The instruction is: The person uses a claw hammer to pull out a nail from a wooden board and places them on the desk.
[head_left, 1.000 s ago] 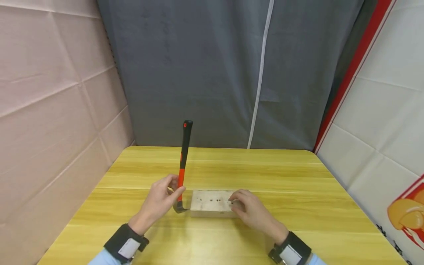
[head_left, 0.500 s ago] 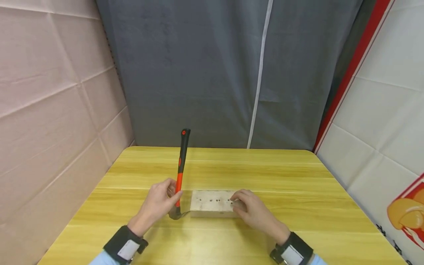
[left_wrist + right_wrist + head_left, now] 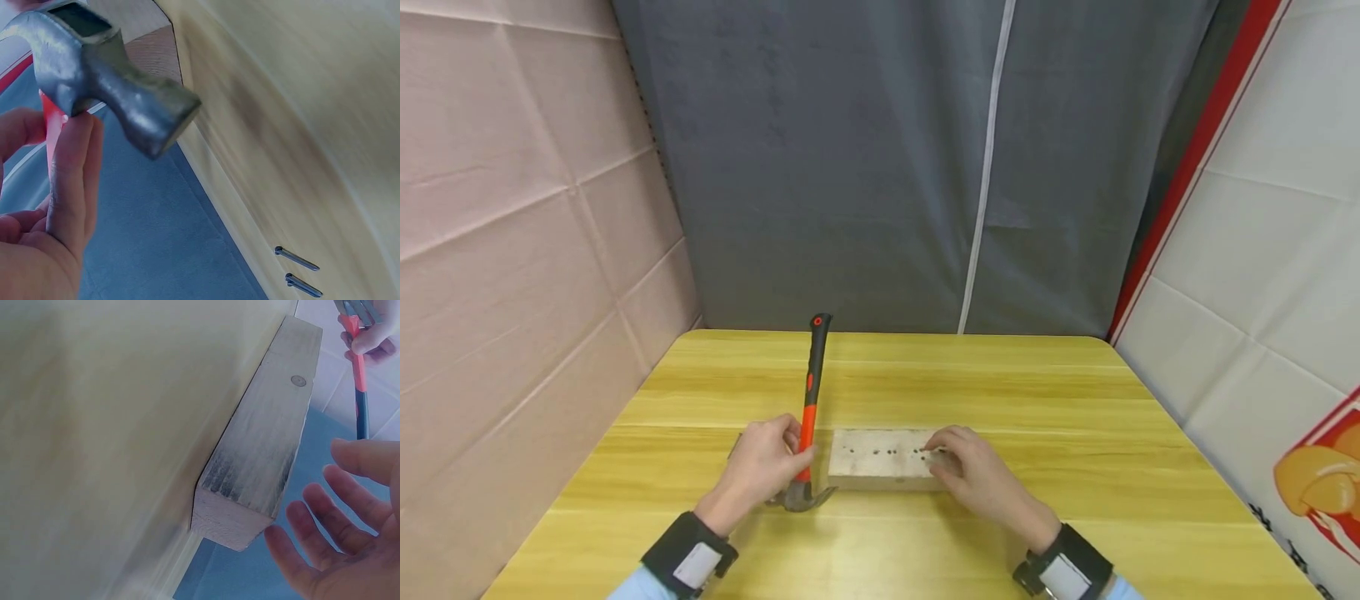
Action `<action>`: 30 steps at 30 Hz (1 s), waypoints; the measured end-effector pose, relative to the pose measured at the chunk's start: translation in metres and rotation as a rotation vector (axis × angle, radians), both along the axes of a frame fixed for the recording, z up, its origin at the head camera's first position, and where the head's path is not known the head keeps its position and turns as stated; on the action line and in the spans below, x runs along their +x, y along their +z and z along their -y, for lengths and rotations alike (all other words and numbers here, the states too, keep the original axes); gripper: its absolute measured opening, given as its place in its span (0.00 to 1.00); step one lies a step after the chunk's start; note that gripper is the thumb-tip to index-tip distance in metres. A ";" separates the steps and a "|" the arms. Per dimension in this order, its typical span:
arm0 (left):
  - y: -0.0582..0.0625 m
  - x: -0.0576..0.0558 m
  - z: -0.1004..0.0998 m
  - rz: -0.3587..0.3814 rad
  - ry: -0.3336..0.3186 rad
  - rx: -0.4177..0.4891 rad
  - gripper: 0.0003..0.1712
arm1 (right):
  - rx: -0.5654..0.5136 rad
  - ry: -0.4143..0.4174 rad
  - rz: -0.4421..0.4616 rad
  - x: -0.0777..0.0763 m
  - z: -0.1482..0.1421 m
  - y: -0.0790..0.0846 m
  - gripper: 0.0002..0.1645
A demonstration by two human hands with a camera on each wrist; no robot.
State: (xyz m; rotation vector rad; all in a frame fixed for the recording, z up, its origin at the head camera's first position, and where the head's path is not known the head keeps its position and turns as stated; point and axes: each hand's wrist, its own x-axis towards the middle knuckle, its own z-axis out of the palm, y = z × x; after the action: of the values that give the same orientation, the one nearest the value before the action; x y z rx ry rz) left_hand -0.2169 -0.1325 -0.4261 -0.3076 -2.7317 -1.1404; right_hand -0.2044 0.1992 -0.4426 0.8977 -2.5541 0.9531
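Note:
My left hand (image 3: pixel 758 467) pinches a claw hammer (image 3: pixel 814 367) by the red part of its handle, just above the metal head. The black grip points up, and the head (image 3: pixel 94 62) hangs low beside the left end of a pale wooden block (image 3: pixel 880 462). A row of small dark holes runs along the block's top. At the block's right end is my right hand (image 3: pixel 977 479), its fingers loosely bent and holding nothing. In the right wrist view those fingers (image 3: pixel 350 519) are spread, one fingertip close to the block's end; contact is unclear.
Loose nails (image 3: pixel 297 258) lie on the wooden table (image 3: pixel 1045 400), mostly hidden behind my left hand in the head view. A grey curtain (image 3: pixel 820 167) hangs past the far edge. Light cloth walls (image 3: pixel 527 250) stand at both sides.
The hammer has sunk lower and its head has turned, so both ends of the head now show. My left hand shifted slightly down with it. My right hand stayed almost in place.

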 end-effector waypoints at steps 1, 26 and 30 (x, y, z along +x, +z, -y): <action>-0.001 0.000 0.000 0.000 0.005 -0.010 0.10 | -0.001 -0.001 0.000 0.000 -0.001 0.000 0.14; -0.023 -0.001 -0.004 0.091 -0.027 -0.062 0.10 | -0.002 -0.040 -0.051 -0.001 -0.007 -0.001 0.13; -0.025 -0.003 -0.004 0.089 -0.011 -0.094 0.10 | 0.004 -0.049 -0.042 -0.001 -0.006 0.000 0.13</action>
State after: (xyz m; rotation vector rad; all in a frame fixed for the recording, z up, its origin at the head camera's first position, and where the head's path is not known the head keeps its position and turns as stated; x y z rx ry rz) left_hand -0.2196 -0.1281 -0.4511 -0.2917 -2.8704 -1.0554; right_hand -0.2050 0.2054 -0.4431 0.8426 -2.5317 0.9064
